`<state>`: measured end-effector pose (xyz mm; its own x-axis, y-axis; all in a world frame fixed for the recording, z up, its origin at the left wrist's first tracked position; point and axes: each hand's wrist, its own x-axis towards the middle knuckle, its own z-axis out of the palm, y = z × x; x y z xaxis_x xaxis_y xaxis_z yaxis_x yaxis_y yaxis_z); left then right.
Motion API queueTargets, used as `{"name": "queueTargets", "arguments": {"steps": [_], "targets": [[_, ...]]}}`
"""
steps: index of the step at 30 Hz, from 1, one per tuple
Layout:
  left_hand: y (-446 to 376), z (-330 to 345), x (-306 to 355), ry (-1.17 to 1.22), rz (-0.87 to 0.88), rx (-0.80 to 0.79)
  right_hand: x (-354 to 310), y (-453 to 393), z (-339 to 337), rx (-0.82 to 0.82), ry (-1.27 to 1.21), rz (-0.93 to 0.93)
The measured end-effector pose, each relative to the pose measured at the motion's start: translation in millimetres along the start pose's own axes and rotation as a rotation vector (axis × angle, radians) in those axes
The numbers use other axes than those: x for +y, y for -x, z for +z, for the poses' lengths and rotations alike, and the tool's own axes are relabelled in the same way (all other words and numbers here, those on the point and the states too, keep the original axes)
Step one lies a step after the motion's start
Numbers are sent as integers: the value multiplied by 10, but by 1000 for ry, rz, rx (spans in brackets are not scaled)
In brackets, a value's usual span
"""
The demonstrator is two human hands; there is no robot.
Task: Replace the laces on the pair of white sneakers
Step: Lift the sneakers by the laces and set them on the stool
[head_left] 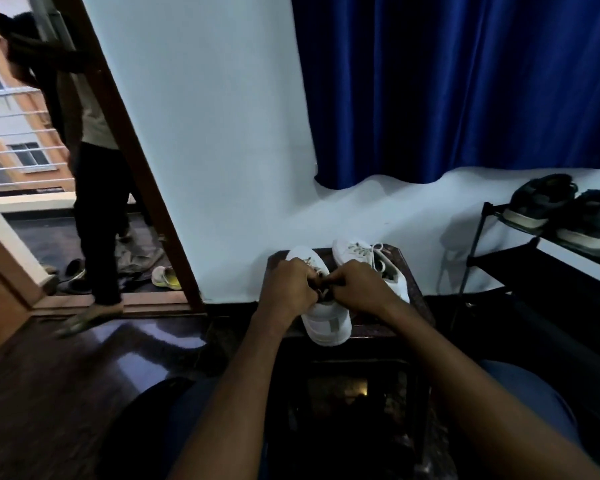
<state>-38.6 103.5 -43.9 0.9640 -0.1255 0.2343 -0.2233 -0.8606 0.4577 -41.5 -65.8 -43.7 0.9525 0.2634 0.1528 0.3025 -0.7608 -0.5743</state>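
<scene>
Head view: white sneaker (327,323), laces (321,271) dark.

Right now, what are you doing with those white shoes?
A person sits at a small dark table with two white sneakers on it. Both hands work at the lace area of the near sneaker: the left hand and right hand have their fingers curled in over its top, seemingly on the lace, though the fingers hide it. The far sneaker lies untouched, laces in place. Another person stands in the doorway.
</scene>
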Motion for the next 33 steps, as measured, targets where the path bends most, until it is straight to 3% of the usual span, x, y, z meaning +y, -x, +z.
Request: {"name": "queueTargets", "arguments": {"steps": [4, 8, 14, 17, 20, 26, 29, 31, 33], "targets": [[-50, -24, 23, -46, -5, -98, 16, 72, 3, 206, -4, -16], [-129, -95, -127, -47, 84, -230, 10, 56, 32, 150, -5, -36], [-87, -141, -131, 257, 57, -5, -69, 56, 89, -22, 92, 60], [-82, -63, -145, 156, 87, -74, -126, 64, 99, -73, 114, 68], [-67, -28, -124, 117, 116, -132, -97, 56, 48, 62, 99, 87], [-28, 26, 19, -97, 97, 130, -16, 88, 126, 28, 133, 44], [-9, 25, 5, -42, -102, 159, 31, 132, -43, 329, 198, 39], [-19, 41, -69, -50, -309, 87, 92, 158, -170, 483, 401, 139], [-42, 92, -124, -20, -418, -45, 183, 202, -229, 370, 522, 301]]}}
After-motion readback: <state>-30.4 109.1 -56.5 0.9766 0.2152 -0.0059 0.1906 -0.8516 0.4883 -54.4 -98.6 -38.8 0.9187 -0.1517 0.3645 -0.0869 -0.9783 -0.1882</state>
